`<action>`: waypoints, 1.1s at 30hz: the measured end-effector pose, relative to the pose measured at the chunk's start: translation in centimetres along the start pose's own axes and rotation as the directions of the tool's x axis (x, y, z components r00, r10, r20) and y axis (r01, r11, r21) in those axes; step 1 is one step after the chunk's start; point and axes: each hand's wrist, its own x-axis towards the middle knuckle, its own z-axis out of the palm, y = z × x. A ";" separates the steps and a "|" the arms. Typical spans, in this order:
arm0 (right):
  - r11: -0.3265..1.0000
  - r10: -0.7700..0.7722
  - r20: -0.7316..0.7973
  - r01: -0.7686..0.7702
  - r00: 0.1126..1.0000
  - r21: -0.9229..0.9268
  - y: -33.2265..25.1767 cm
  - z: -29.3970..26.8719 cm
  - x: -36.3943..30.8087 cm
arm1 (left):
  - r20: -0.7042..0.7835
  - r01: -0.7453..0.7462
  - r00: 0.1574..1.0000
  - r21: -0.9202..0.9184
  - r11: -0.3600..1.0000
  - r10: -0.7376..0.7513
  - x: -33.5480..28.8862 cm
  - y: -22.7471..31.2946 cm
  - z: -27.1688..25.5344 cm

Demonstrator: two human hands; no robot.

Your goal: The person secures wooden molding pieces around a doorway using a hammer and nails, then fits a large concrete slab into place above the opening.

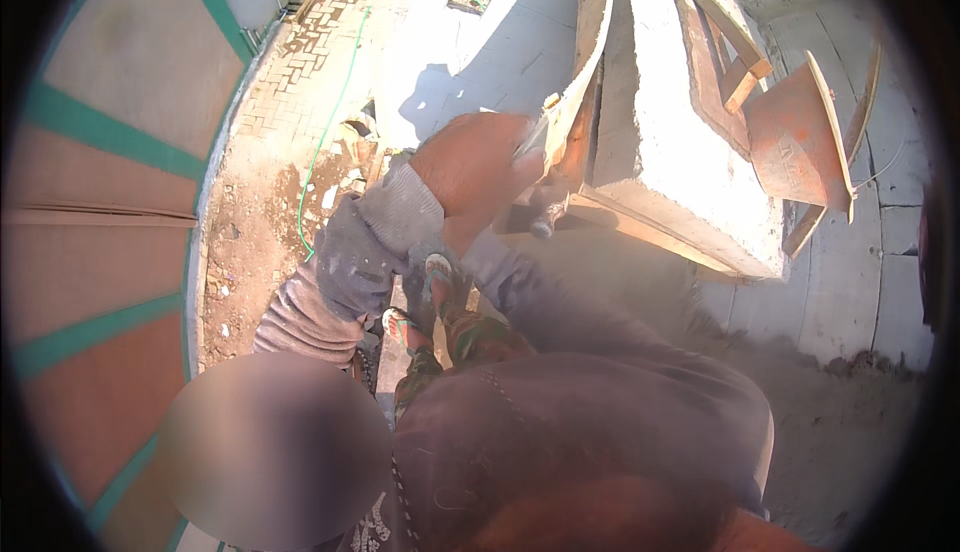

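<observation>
My left hand (475,160), smeared by motion, is curled at the edge of an upright wooden board (590,57). Beside its fingers shows a pale, narrow thing (532,140) that I cannot make out. My right hand (472,226) is mostly hidden under the left one, and its fingers do not show. Close by both hands, below the board's lower end, sticks out a blunt, greyish metal end (543,226), perhaps of a tool. The board stands against a white block-like structure (690,177) with a wooden frame on top.
An orange-brown bucket (797,142) rests tilted against the structure at the right. My sandalled feet (400,330) stand on a narrow surface. A green hose (325,142) runs over rubble at the left, beside a green-and-tan panelled wall (110,187). A blurred patch covers the lower left.
</observation>
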 end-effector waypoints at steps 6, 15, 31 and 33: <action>0.996 0.022 0.040 -0.025 0.999 0.081 0.7 -0.4 0.5 | 0.070 -0.006 0.998 0.075 0.997 0.000 0.8 0.1 -0.3; 0.995 0.037 0.110 -0.047 0.993 0.090 -0.1 -1.5 -0.6 | -0.270 0.230 0.942 0.091 0.969 -0.198 9.2 5.8 0.4; 0.996 0.052 0.104 -0.059 0.993 0.060 0.8 -2.9 -2.2 | -0.417 0.384 0.883 0.374 0.844 -0.217 9.1 4.0 4.2; 0.997 0.048 0.104 -0.054 0.993 0.057 1.1 -3.0 -2.2 | -0.417 0.352 0.890 0.378 0.856 -0.182 8.9 3.1 4.3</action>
